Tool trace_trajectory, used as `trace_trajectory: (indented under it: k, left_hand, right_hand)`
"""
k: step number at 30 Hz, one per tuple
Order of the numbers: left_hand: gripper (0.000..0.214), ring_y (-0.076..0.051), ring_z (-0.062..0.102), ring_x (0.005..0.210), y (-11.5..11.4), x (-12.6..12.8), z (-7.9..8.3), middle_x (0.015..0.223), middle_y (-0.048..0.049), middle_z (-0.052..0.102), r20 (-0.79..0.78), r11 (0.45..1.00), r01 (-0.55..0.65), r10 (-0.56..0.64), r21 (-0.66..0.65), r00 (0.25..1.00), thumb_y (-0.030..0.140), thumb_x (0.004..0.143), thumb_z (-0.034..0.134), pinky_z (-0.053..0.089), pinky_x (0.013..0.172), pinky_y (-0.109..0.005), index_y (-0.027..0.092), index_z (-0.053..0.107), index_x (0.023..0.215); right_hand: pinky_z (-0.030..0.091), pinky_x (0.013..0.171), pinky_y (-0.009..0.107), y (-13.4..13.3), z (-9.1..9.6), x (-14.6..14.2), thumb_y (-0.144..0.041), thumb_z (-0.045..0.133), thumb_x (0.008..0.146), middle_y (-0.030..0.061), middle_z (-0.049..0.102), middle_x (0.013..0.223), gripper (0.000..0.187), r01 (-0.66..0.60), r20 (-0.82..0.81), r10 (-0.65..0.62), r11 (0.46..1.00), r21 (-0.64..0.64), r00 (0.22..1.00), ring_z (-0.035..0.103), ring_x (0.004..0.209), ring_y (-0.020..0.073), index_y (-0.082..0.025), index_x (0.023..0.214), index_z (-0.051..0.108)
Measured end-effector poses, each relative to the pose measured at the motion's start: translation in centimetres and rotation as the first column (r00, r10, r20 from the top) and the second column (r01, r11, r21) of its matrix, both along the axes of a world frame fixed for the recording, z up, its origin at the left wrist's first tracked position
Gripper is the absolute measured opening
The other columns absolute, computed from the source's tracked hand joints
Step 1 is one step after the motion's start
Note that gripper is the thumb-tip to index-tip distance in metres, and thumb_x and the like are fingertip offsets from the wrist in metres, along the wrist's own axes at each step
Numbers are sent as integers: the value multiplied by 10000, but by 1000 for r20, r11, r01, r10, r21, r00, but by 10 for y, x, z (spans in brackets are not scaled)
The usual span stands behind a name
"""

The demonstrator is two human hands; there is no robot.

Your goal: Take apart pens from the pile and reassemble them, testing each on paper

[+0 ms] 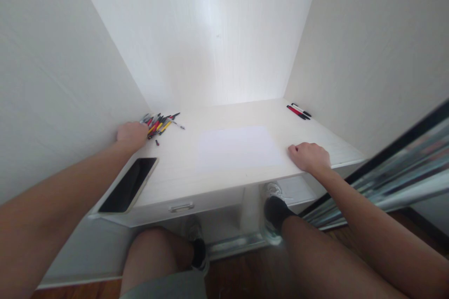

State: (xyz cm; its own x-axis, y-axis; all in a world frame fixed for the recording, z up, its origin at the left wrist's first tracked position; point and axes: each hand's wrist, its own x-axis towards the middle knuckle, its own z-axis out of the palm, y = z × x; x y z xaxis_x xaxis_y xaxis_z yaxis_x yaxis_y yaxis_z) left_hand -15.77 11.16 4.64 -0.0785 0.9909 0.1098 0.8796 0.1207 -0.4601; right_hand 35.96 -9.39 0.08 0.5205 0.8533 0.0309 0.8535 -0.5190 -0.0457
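My left hand (132,132) is at the far left of the white desk, against a pile of pens (157,124) in black, red, yellow and grey. Its fingers are hidden behind the back of the hand, so whether it grips a pen does not show. My right hand (310,156) rests closed in a fist near the desk's front right edge, with nothing sticking out of it. Between the hands lies a white sheet of paper (240,147). One clear pen (175,123) lies at the pile's right side, and a small dark red piece (157,143) is just in front.
A phone (129,184) with a dark screen lies at the desk's front left corner. Several pens (299,111) are grouped at the back right. White walls enclose the desk on three sides. Below its front edge are a drawer handle (181,208) and my legs.
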Motion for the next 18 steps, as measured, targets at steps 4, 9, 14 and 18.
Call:
trace_trajectory:
  k: [4, 9, 14, 18]
  left_hand:
    - [354, -258, 629, 1024, -4, 1, 6, 1135, -159, 709, 54, 1000, 10, -10, -2, 998, 146, 984, 339, 452, 882, -380, 122, 676, 1091]
    - [234, -200, 565, 847, -26, 1, 23, 914, -99, 642, 196, 989, 146, -146, 13, 970, 212, 973, 443, 391, 810, -298, 107, 652, 971]
    - [168, -137, 333, 654, -42, 4, 40, 656, 30, 342, 337, 978, 188, -206, 87, 919, 204, 897, 595, 306, 753, -264, 140, 545, 749]
    - [359, -135, 298, 642, -40, 3, 52, 610, 61, 204, 457, 981, 142, -189, 134, 869, 149, 809, 697, 316, 791, -261, 179, 396, 615]
  right_hand:
    - [536, 902, 410, 0, 1, 0, -433, 420, 979, 294, 743, 1132, 557, 8, -15, -8, 1000, -7, 1000, 721, 1087, 380, -35, 1098, 791]
    - [545, 895, 438, -1, 2, -1, -426, 402, 978, 309, 733, 1148, 575, 5, -19, -4, 1000, 3, 1000, 715, 1090, 403, -17, 1110, 784]
    - [543, 910, 441, -2, 4, -3, -422, 402, 981, 300, 731, 1170, 565, 15, -25, -15, 1000, -6, 1000, 713, 1110, 399, -32, 1126, 784]
    - [542, 914, 451, -4, 5, -3, -414, 407, 976, 311, 728, 1166, 560, -10, -46, 11, 1000, 15, 999, 710, 1120, 403, -26, 1128, 782]
